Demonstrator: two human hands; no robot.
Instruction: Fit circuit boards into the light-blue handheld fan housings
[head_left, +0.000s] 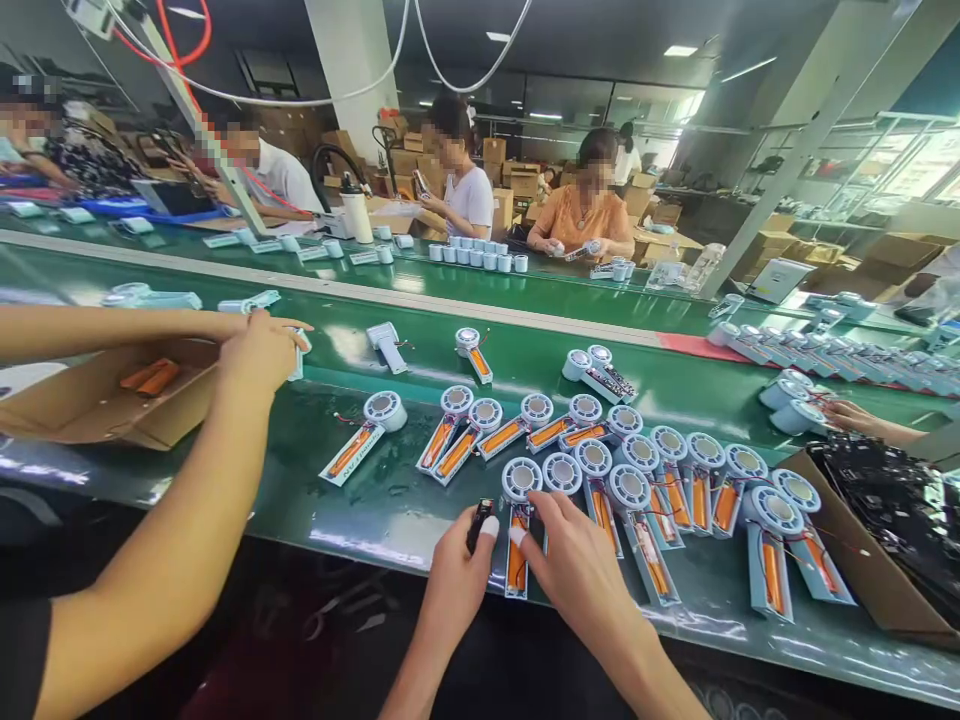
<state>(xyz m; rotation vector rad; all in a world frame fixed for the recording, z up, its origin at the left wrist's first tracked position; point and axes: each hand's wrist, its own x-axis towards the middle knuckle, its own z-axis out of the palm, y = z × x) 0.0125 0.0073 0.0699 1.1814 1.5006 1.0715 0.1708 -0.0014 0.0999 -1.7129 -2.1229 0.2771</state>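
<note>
Working at green table (pixel 289 490) in workshop (pixel 592 45) with cardboard boxes (pixel 523 180). Gripping black circuit board (pixel 480 522) in curled left hand (pixel 457 568); touching handheld fan unit (pixel 521 479) at table's near edge with half-open right hand (pixel 576 548).

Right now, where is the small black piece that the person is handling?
In the head view, below centre, the small black piece is in the left hand, just left of the pale-blue unit at the right hand.
</note>
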